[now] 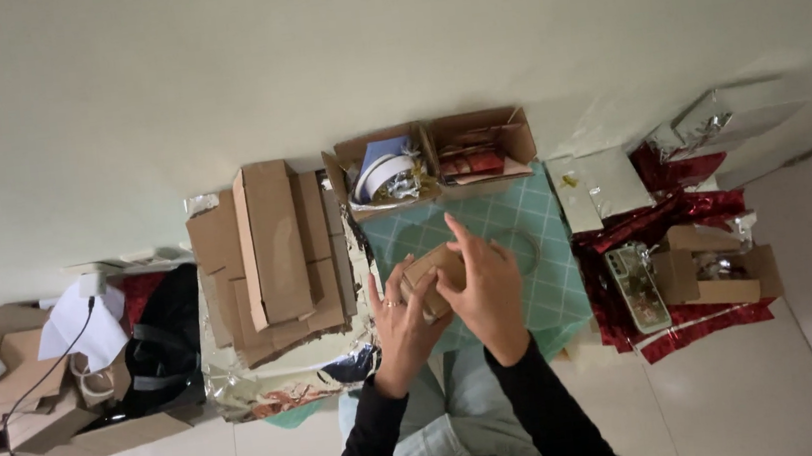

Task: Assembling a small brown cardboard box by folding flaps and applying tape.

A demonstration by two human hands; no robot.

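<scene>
Small brown cardboard box [434,273], plain, unwrapped.

A mat [518,236] lies on the floor [745,393]. Cardboard stack [273,257] to its left, two open boxes [434,160] at its far edge, foil [668,231] and perhaps a remote [635,286] to its right.

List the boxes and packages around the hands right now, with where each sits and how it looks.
Small brown cardboard box: held between the left hand and right hand, over the green grid mat.
Flat brown cardboard pieces: stacked left of the mat.
Two open brown boxes: behind the mat, holding ribbon and red items.
Open brown box: far right, on red foil.
</scene>
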